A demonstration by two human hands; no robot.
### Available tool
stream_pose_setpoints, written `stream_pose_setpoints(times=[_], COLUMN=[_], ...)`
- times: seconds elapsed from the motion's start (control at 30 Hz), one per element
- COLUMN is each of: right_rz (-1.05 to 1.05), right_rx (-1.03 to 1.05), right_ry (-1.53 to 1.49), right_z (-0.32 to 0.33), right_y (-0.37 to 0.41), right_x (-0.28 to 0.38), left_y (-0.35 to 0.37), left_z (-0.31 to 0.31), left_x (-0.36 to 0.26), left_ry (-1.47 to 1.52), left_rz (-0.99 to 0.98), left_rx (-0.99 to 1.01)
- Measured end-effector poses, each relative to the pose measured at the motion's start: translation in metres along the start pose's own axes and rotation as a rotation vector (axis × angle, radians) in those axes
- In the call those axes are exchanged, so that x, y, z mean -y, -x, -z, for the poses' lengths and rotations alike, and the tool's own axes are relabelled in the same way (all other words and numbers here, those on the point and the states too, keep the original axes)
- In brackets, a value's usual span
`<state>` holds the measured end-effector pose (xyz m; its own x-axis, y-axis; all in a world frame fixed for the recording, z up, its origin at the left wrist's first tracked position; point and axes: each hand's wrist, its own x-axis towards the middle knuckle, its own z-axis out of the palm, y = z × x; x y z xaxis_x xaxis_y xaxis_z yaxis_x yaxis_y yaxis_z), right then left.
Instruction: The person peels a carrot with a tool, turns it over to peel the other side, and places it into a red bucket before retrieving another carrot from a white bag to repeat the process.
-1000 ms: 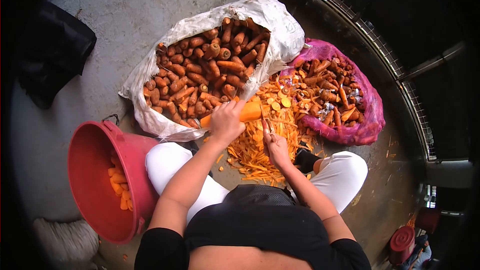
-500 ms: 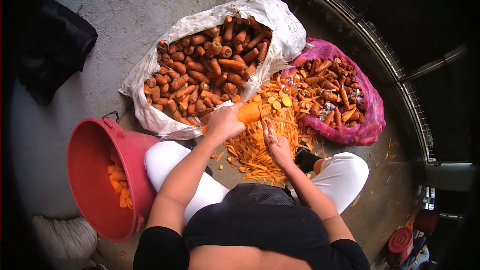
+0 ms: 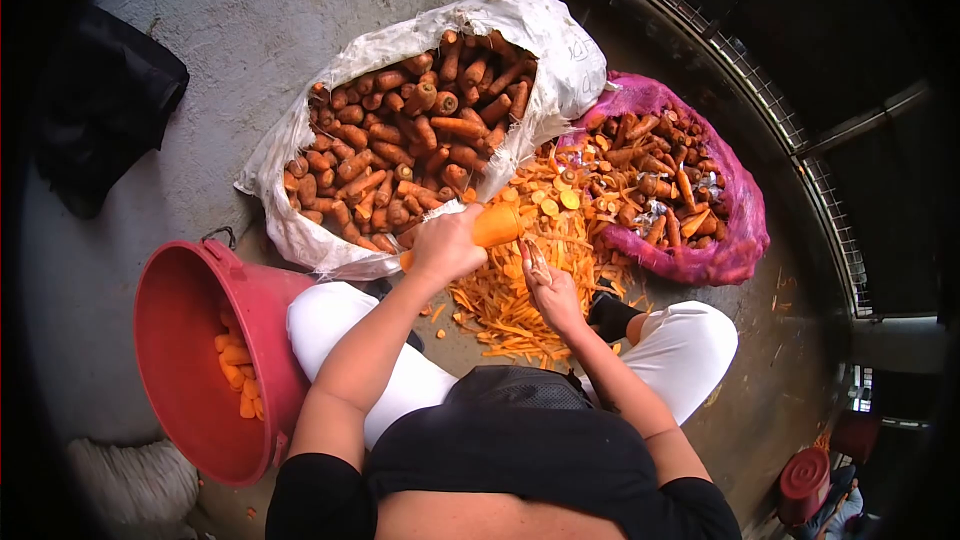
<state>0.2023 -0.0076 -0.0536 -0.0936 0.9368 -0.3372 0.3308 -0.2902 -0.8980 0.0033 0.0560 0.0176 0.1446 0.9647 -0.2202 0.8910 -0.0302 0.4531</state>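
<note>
- Between the two knees, the left hand (image 3: 447,245) is clenched around the thick end of a peeled carrot (image 3: 497,224), fingers wrapped over the top; the carrot's bright orange tip points away from the person, towards the sacks.
- Just beside it, the right hand (image 3: 552,290) grips a small blade (image 3: 531,258), fingers closed on the handle. The blade's tip comes close under the carrot; whether it touches cannot be told.
- Below both hands lies a heap of orange peelings (image 3: 515,315), spread over the floor between the white trouser legs (image 3: 330,325) and reaching up to the sacks.
- Beyond the hands, a white sack (image 3: 565,50) lies open, its rim rolled back, full of unpeeled brown carrots (image 3: 400,150).
- Touching its right side, a pink mesh sack (image 3: 740,240) holds carrot ends and scraps.
- At the person's left knee stands a red bucket (image 3: 170,340), tilted towards the camera, with peeled carrot pieces (image 3: 236,375) in its bottom.
- Everything rests on a bare grey concrete floor (image 3: 230,30), stained and scattered with stray peel near the heap.
- A dark bundle (image 3: 100,100) lies well apart at the far left, and a pale cloth (image 3: 130,485) sits behind the bucket.
- Along the right runs a curved metal grille (image 3: 760,90), with a small red stool (image 3: 805,485) low at that side.
</note>
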Motion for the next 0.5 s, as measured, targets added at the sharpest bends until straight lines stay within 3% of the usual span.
stream_pose_setpoints(times=[0.13, 0.23, 0.33, 0.4, 0.5], right_rz=[-0.029, -0.179, -0.001, 0.022, -0.017], right_rx=[0.019, 0.057, 0.018, 0.021, 0.022], right_ry=[-0.044, -0.212, -0.133, -0.049, 0.003], right_z=[0.0, 0.002, 0.005, 0.01, 0.014], right_y=[-0.002, -0.002, -0.004, -0.004, 0.002], right_x=[-0.002, 0.003, -0.004, -0.005, 0.004], left_y=[0.0, 0.001, 0.0, 0.001, -0.002], left_z=[-0.013, -0.012, -0.005, -0.009, -0.006], left_x=[0.004, -0.002, -0.005, -0.004, -0.005], left_ry=[0.006, -0.024, 0.088, 0.196, 0.121], left_rz=[-0.001, -0.009, 0.038, 0.061, 0.017], left_rx=[-0.04, -0.058, 0.01, 0.008, 0.077])
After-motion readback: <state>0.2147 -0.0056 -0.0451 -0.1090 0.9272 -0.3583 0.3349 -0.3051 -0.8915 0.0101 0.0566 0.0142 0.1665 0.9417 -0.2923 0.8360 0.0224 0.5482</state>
